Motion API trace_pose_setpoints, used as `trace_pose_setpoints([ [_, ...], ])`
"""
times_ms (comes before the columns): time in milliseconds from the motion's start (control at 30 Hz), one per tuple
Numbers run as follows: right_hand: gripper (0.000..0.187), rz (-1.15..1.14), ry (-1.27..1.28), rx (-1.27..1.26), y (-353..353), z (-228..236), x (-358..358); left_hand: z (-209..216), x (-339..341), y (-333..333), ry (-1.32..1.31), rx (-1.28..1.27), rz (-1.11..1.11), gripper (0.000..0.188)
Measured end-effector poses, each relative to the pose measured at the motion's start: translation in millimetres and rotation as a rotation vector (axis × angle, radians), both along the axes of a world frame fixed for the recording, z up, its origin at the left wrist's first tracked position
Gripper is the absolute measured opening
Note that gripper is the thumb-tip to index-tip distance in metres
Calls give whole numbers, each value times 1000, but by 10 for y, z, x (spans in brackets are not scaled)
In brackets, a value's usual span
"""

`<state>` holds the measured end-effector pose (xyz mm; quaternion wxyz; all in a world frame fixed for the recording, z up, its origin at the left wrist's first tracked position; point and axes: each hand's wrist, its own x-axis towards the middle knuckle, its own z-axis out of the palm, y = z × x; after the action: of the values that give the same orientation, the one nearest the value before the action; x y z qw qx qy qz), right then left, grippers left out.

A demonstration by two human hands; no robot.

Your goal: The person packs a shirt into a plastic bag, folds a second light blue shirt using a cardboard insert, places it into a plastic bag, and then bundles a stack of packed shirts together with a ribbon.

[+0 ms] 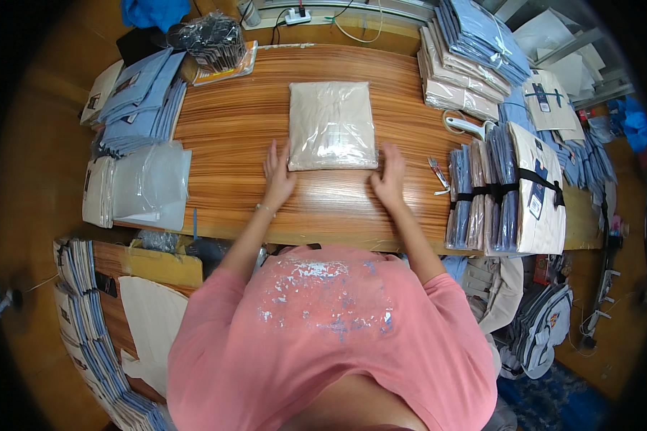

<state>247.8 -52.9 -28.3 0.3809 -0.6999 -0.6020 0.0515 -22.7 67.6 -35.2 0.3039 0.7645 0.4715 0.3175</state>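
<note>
A folded beige garment in a clear plastic bag lies flat on the wooden table, in front of me. At its lower left corner is my left hand, fingers stretched out along the bag's side. My right hand is at the lower right corner, its fingers extended and pointing away from me. Both hands rest at the bag's edges without gripping it. Light glares off the plastic over the lower half of the bag.
Strapped bagged garments stand at the right, near scissors with a white handle and a small snipper. Bagged stacks fill the back right. Blue garments and clear plastic bags lie at the left.
</note>
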Motion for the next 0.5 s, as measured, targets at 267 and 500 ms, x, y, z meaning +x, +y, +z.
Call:
trace_pose_setpoints([
  [267, 38, 19, -93, -14, 387, 125, -65, 132, 167, 173, 313, 195, -101, 51],
  [500, 14, 38, -184, 320, 770, 1633, 276, 1722, 421, 575, -250, 543, -24, 17],
])
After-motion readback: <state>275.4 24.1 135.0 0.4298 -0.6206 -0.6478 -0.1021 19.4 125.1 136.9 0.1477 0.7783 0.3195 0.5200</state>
